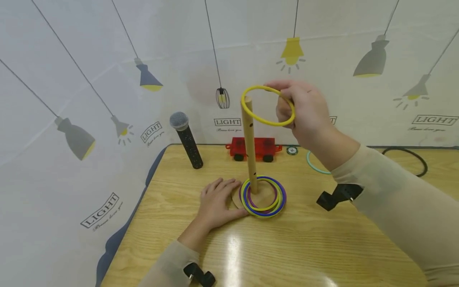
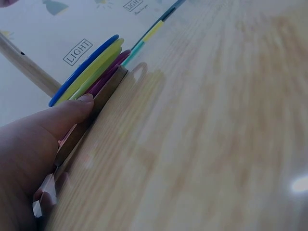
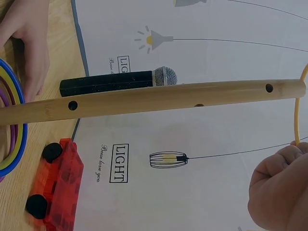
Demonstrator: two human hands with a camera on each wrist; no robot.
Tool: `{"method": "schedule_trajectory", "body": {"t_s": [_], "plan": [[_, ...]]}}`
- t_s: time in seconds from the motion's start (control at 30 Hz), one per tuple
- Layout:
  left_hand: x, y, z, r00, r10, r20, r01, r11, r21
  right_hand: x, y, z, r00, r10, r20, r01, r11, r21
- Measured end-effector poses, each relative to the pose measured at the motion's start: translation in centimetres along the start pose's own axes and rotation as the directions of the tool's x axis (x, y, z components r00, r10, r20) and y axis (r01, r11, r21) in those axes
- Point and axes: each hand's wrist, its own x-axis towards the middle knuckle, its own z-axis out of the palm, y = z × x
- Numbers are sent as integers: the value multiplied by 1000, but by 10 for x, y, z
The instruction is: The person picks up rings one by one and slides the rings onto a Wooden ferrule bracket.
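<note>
Two bare hands are working at a wooden ring-toss post that is standing upright from a round wooden base on the light wood-grain counter. The right hand is holding a yellow ring by its right side, the fingers curling in and pinching the rim. That ring is hanging tilted at the very top of the post, its left part overlapping the tip; whether it is already going around the tip, I cannot tell. The left hand is resting at the left of the base, its fingers reaching out straight and loosely apart, its thumb spreading wide and touching the near edge. At the foot of the post, a stack of blue, yellow, green and purple rings is encircling it, lying a little off-centre to the right. Behind the post, a translucent red toy wagon with black wheels is standing near a poker chip. A black microphone with a grey mesh head is standing to the left. Farther right, a turquoise ring and a black ring are lying partly hidden by the right arm. A white backdrop printed with hanging lamps is rising behind everything.
</note>
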Motion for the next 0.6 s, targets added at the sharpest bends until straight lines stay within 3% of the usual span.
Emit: {"method": "schedule_trajectory", "body": {"t_s": [0.23, 0.6], "plan": [[1, -1, 0, 1000, -1, 1, 1, 1000, -2, -2, 10, 5, 999, -13, 39, 15, 999, -39], [0, 1, -2, 1000, -1, 12, 1, 1000, -9, -15, 53, -2, 992, 118, 44, -109, 980, -167]]}}
